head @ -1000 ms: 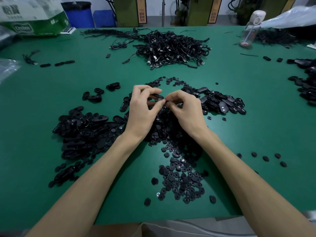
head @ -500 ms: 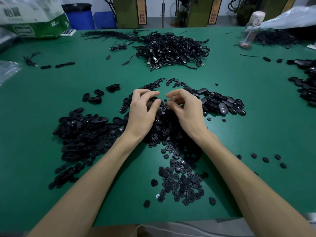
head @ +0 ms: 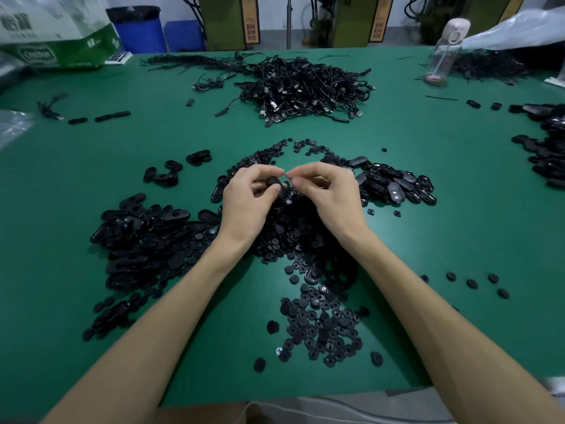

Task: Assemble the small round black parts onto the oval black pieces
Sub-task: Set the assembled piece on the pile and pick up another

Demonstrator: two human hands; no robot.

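My left hand (head: 247, 200) grips an oval black piece (head: 273, 182) between thumb and fingers, just above the middle heap. My right hand (head: 330, 194) is close beside it, thumb and forefinger tips pinched on a small round black part that is almost hidden. The two hands' fingertips nearly touch. Loose small round parts (head: 321, 325) lie in a heap in front of me and under my hands. Oval pieces are piled to the left (head: 143, 240) and to the right (head: 394, 182).
All of this lies on a green table (head: 458, 224). A tangle of black cables (head: 302, 87) lies further back. At the far right stand a clear bottle (head: 444, 53) and another dark pile (head: 547, 148). A green-and-white carton (head: 61, 35) sits at the far left.
Both hands have lifted slightly off the heap. The oval piece has turned in my left hand, and my right fingertips have drawn a little apart from it.
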